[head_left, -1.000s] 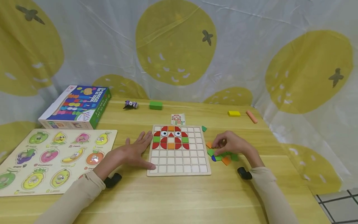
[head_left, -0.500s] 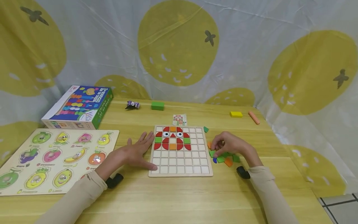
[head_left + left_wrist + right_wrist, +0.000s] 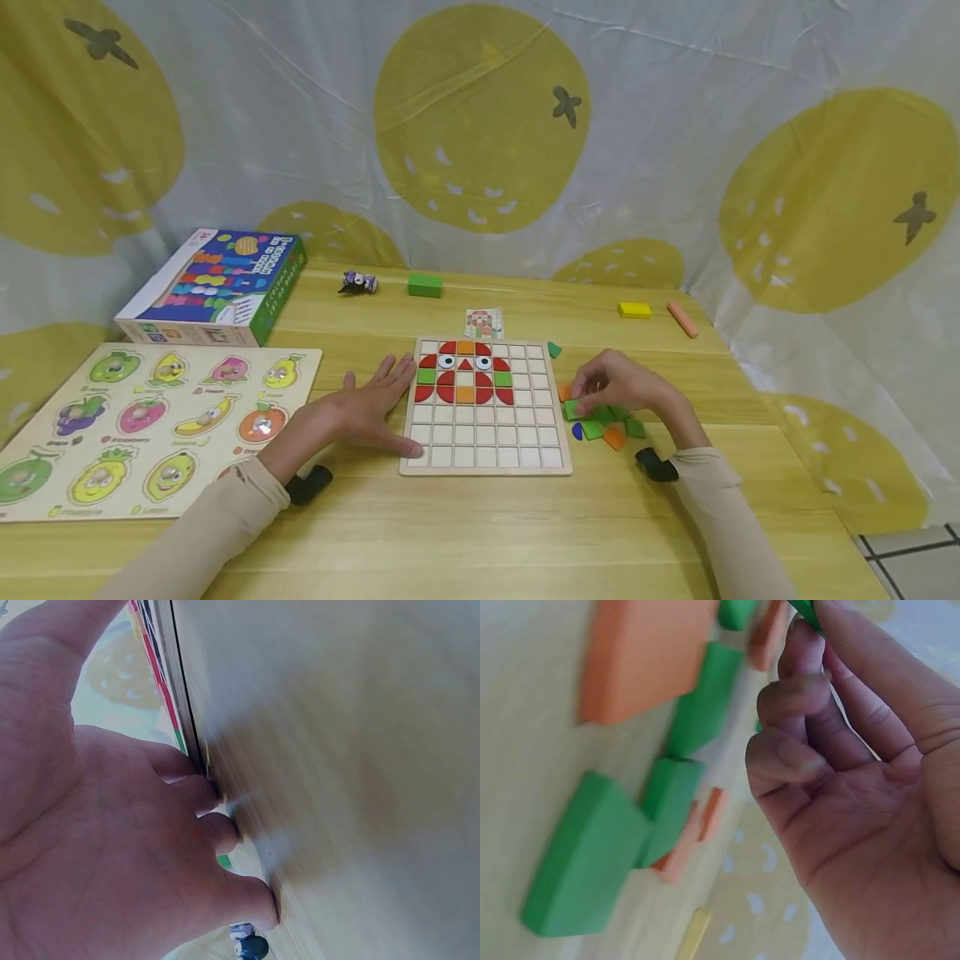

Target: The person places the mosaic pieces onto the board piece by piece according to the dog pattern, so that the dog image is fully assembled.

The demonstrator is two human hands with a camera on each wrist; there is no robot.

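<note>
My left hand lies with fingers spread along the left edge of a wooden grid board, thumb over its lower left corner. Red, orange and green tiles with two round eyes form a figure in the board's upper left cells. To the right of the board, my right hand pinches a green tile between thumb and fingertip. Beneath and around that hand lie several loose green tiles, an orange tile and a blue rounded piece. The palm of my left hand fills much of the left wrist view.
A pattern card lies behind the board, a small green piece at its upper right corner. Farther back are a figurine, green block, yellow block and pinkish stick. At left are a toy box and fruit puzzle.
My right fingers have shifted slightly among the loose tiles, and a green tile now shows at the fingertips. The blue piece beside them is more exposed. My left hand stays on the board.
</note>
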